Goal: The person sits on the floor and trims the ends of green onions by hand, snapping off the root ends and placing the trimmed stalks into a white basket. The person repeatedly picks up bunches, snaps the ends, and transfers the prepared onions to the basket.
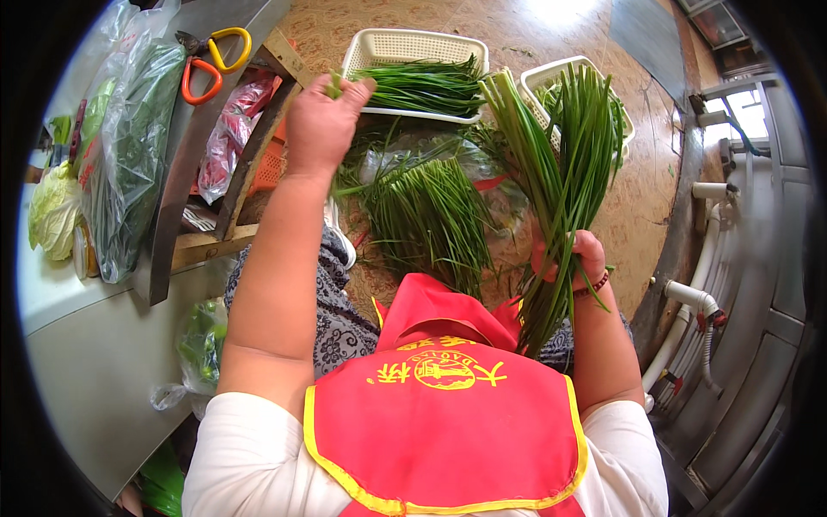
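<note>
My right hand (584, 260) is closed around a thick bunch of green chives (559, 171). Their pale cut ends point up and away, and the dark leaf tips hang down past the wrist. Pale green stalk ends (334, 85) stick out between the fingers of my left hand (324, 126), raised at the left; the rest of what it grips is hidden. Between the hands, a large heap of chives (429, 220) lies low in front of my red apron (439, 426). Farther off, a white plastic basket (420, 40) holds more chives (420, 84) laid lengthwise.
A second white basket (526, 74) stands behind the bunch. Loose leaves and clear plastic (387, 161) cover part of the patterned floor (636, 220). At left, scissors (216, 61) and a bagged green vegetable (139, 148) lie on a counter. White pipes (698, 294) run along the right.
</note>
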`<state>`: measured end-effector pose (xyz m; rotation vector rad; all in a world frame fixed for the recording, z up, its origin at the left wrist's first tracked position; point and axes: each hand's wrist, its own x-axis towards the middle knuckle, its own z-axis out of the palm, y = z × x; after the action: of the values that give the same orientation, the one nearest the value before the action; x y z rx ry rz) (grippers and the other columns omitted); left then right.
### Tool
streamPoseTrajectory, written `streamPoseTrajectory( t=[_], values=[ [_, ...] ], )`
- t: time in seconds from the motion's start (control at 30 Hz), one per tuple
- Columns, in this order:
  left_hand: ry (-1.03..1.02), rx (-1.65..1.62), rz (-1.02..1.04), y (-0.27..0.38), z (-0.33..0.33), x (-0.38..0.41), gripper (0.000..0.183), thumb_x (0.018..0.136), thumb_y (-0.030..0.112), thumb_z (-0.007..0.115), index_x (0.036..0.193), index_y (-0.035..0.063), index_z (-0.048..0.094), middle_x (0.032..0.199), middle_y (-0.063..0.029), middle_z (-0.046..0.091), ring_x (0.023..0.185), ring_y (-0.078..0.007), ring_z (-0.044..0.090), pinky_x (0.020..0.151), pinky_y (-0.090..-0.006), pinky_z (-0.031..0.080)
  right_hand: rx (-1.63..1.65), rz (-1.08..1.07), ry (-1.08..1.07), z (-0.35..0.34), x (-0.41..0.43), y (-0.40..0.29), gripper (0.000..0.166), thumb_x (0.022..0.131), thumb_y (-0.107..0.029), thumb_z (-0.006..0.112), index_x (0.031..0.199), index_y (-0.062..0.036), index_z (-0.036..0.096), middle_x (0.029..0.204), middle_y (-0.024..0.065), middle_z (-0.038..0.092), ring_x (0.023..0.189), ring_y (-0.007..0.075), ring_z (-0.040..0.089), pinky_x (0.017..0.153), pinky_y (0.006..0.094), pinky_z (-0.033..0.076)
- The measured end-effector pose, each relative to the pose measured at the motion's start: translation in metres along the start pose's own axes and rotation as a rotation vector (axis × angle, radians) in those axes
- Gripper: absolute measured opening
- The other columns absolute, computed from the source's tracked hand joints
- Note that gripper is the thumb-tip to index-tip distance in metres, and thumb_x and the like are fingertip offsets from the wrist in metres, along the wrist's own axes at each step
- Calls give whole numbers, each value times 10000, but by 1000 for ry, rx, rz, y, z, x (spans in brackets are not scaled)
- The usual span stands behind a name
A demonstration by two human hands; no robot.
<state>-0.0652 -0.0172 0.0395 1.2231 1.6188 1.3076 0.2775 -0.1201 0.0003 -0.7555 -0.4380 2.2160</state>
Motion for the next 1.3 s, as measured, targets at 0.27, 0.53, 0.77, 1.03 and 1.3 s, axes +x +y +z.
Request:
streamPoseTrajectory(
  t=[0.27,0.53,0.77,1.03,1.3],
  values=[
    [-647,-793,-517,19,45,-41,331,819,287,714,1075,113,599,914,25,596,708,-70,546,526,-234,426,-159,48,1,18,12,12,529,692,-182,631,1158,23,484,889,176,622,635,234,634,526,318,533],
    [-393,-1032,-582,18,59,-32,237,891,319,611,819,120,504,785,-15,604,742,-220,622,752,-433,532,85,-128,-95,32,24,11,559,718,-156,628,1256,-149,479,1344,173,460,1305,359,355,1103,506,256],
    [-390,-1073,-438,1,19,1,251,858,325,656,804,112,536,678,9,557,655,-150,587,694,-387,533,192,-257,-254,23,18,-3,380,761,-120,556,1133,-89,484,1147,179,581,1180,386,497,1037,560,332],
    [-132,-266,198,17,30,-19,208,856,256,670,926,67,618,744,-4,609,659,-88,569,629,-214,487,109,16,-255,26,13,-1,378,750,-142,594,1096,-56,468,719,109,512,534,228,532,510,391,500],
    [-647,-571,-166,29,52,-31,224,812,175,717,970,52,618,767,14,588,666,-92,555,628,-239,450,-58,212,-346,35,16,13,483,707,-157,631,1129,17,474,622,138,535,390,173,460,358,297,391]
  ],
)
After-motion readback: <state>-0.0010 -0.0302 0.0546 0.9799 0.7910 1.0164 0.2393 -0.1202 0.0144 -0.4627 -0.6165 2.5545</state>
